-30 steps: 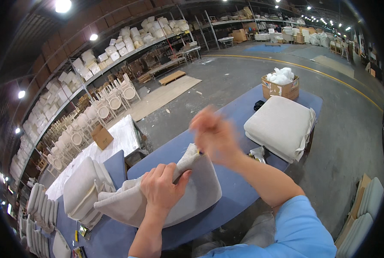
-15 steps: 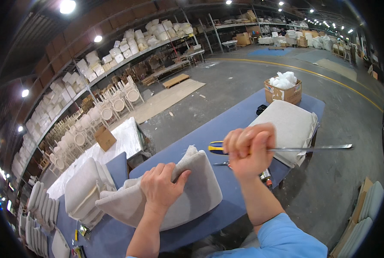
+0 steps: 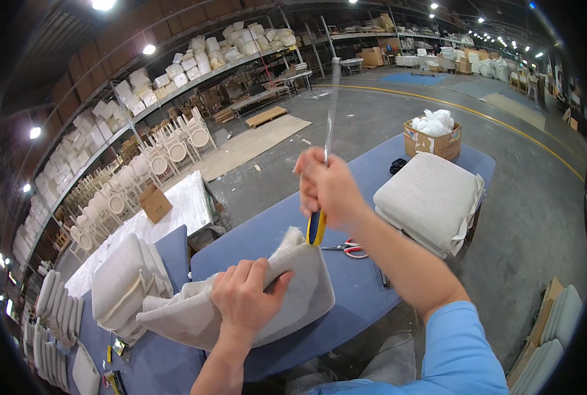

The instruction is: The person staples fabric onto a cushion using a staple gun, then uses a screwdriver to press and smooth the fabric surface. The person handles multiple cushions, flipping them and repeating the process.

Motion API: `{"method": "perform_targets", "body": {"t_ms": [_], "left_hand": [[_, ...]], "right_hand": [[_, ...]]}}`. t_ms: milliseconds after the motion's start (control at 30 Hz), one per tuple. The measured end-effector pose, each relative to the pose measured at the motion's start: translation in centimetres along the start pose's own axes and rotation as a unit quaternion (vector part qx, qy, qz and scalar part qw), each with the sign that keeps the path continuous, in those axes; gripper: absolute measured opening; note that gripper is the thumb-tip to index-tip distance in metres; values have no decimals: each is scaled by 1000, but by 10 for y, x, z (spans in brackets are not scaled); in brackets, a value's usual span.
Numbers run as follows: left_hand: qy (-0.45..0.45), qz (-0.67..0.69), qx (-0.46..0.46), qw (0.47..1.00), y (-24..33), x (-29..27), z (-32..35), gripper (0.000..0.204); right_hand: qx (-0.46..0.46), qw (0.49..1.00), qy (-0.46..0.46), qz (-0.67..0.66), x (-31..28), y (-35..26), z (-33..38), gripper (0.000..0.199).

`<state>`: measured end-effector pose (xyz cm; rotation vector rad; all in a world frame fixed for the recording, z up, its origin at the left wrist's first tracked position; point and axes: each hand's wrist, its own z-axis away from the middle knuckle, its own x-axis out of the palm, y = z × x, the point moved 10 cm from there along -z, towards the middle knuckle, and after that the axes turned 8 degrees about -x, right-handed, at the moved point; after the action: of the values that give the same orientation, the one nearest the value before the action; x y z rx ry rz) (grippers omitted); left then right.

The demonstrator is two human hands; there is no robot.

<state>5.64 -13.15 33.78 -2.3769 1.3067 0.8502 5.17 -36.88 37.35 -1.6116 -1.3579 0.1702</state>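
My left hand (image 3: pixel 247 293) is closed over the raised edge of a light-grey, fabric-covered chair seat pad (image 3: pixel 306 283), which is tilted up on the blue table. Loose white threads stick up at its upper corner. In my right hand (image 3: pixel 336 191) is a long screwdriver (image 3: pixel 316 228) with a yellow and blue handle, its thin metal shaft pointing upward. The lower end of the handle is at the pad's top edge; whether it touches I cannot tell. Scissors (image 3: pixel 354 249) with red handles lie on the table just right of the pad.
The blue table (image 3: pixel 274 220) runs from lower left to upper right. Stacked grey pads (image 3: pixel 432 194) sit at its right, before a cardboard box (image 3: pixel 432 141) of white stuffing. More pads (image 3: pixel 126 276) are piled at left. Chair frames (image 3: pixel 175 148) and shelving stand beyond.
My right hand has moved left and turned, so the screwdriver has swung from level, pointing right, to upright beside the pad. My left hand keeps its hold.
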Motion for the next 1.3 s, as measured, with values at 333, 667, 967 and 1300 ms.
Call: {"method": "perform_targets", "body": {"t_ms": [333, 667, 967, 1300], "left_hand": [[-1, 16, 6, 1000, 7, -16, 9, 39], [0, 12, -1, 1000, 11, -21, 16, 40], [-14, 3, -12, 1000, 15, -13, 18, 44], [-12, 0, -6, 1000, 6, -4, 9, 44]], "right_hand": [[98, 988, -117, -21, 33, 11, 9, 32], [12, 993, -2, -117, -1, 3, 13, 27], [-18, 984, 68, -166, -27, 12, 21, 29], [-78, 974, 41, -209, -47, -14, 32, 31]]}}
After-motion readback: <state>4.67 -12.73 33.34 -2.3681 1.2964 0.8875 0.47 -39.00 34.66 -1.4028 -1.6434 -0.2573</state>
